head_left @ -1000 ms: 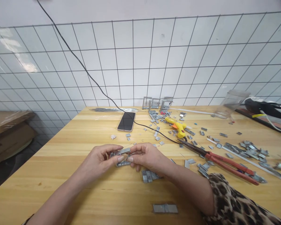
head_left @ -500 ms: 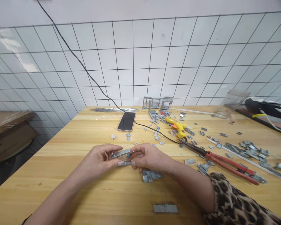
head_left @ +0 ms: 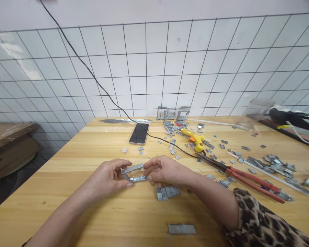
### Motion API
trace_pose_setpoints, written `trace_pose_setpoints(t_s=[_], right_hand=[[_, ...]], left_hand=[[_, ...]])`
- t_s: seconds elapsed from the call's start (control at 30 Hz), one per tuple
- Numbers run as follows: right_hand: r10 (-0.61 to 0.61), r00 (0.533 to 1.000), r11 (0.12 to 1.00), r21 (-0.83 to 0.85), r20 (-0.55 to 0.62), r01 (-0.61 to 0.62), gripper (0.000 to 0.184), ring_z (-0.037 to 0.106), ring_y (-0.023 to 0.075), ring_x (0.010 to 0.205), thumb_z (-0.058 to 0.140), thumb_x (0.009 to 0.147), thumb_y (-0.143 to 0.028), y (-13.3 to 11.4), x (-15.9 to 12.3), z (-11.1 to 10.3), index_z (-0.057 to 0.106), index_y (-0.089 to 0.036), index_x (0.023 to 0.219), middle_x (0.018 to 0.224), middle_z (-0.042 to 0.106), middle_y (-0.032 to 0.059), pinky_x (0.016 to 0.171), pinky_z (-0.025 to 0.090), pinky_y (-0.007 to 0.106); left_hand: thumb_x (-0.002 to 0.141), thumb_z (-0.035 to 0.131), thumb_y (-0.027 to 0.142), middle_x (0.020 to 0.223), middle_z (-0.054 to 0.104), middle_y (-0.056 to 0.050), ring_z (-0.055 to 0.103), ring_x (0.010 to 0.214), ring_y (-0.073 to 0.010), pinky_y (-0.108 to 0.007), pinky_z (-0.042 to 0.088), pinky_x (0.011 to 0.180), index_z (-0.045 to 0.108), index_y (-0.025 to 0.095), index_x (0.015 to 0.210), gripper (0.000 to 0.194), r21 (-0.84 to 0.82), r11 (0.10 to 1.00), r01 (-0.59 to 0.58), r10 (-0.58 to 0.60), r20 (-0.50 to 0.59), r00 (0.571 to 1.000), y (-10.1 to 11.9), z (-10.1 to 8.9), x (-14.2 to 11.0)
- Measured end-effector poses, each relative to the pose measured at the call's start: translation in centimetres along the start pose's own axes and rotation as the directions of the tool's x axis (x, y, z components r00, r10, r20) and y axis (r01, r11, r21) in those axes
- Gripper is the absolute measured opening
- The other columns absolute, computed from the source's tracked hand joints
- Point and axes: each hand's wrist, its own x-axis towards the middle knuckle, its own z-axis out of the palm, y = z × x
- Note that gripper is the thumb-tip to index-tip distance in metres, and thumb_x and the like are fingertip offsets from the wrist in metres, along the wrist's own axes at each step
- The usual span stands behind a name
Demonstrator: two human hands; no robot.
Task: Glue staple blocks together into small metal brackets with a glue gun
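Over the middle of the wooden table (head_left: 92,212), my left hand (head_left: 106,176) and my right hand (head_left: 164,169) both pinch a small grey metal frame piece (head_left: 134,173), one at each end. The piece has an upper bar and a lower bar joined at the left. Just below my right hand lies a small row of grey metal pieces (head_left: 168,192). A flat grey metal strip (head_left: 181,228) lies nearer the table's front edge.
Red-handled cutters (head_left: 243,178) lie to the right among several scattered metal bits. Behind them are a yellow glue gun (head_left: 195,139), its black cable, a phone (head_left: 139,133), small metal frames (head_left: 173,113) and a clear plastic cup (head_left: 253,113). A wire grid stands along the back.
My fingers have shifted a little on the metal piece, and its two bars now show spread further apart. My right hand moved slightly right.
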Motion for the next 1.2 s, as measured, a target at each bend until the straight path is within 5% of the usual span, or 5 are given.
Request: trace_pose_setpoints(t_s=[0.23,0.6,1.03,1.2], right_hand=[[-0.028,0.999,0.999,-0.043,-0.042,0.026,0.036,0.064,0.0114,0.057,0.07,0.062,-0.008,-0.3,0.3,-1.4,0.062,-0.014,0.097,0.087,0.072,0.0058,0.041,0.05,0.019],[-0.06,0.996,0.993,-0.107,-0.065,0.053,0.035,0.065,0.0116,0.057,0.069,0.064,-0.009,-0.1,0.5,-1.6,0.063,-0.013,0.098,0.08,0.071,0.0045,0.041,0.05,0.019],[-0.26,0.961,0.962,-0.106,-0.095,0.25,0.031,0.062,0.0134,0.075,0.073,0.068,-0.022,-2.0,-0.8,-0.6,0.072,-0.019,0.099,0.096,0.072,0.0041,0.063,0.049,0.024],[-0.281,0.949,0.959,-0.019,-0.143,0.281,0.023,0.06,0.0124,0.072,0.068,0.074,-0.03,-2.7,-1.1,-0.6,0.073,-0.018,0.092,0.094,0.073,0.0048,0.058,0.048,0.023]], left_hand=[[0.074,0.066,0.031,0.066,0.057,0.002,0.051,0.062,-0.0144,-0.021,0.04,0.053,0.067,0.017,0.077,0.015,0.007,1.0,-0.019,0.019,0.015,1.0,-1.8,0.5,-0.3],[0.076,0.066,0.037,0.071,0.066,-0.002,0.059,0.069,-0.0184,-0.026,0.044,0.063,0.067,0.014,0.078,0.023,-0.117,0.993,0.034,-0.032,0.017,0.999,-2.6,0.4,-0.6],[0.072,0.071,0.049,0.072,0.065,-0.002,0.059,0.07,-0.0173,-0.027,0.045,0.066,0.066,0.014,0.08,0.036,-0.243,0.969,0.049,-0.024,0.108,0.994,0.3,-0.6,-1.3],[0.07,0.073,0.049,0.07,0.064,-0.001,0.057,0.068,-0.0163,-0.027,0.044,0.066,0.065,0.014,0.081,0.038,-0.264,0.964,0.037,-0.003,0.128,0.992,0.9,-0.6,-0.9]])
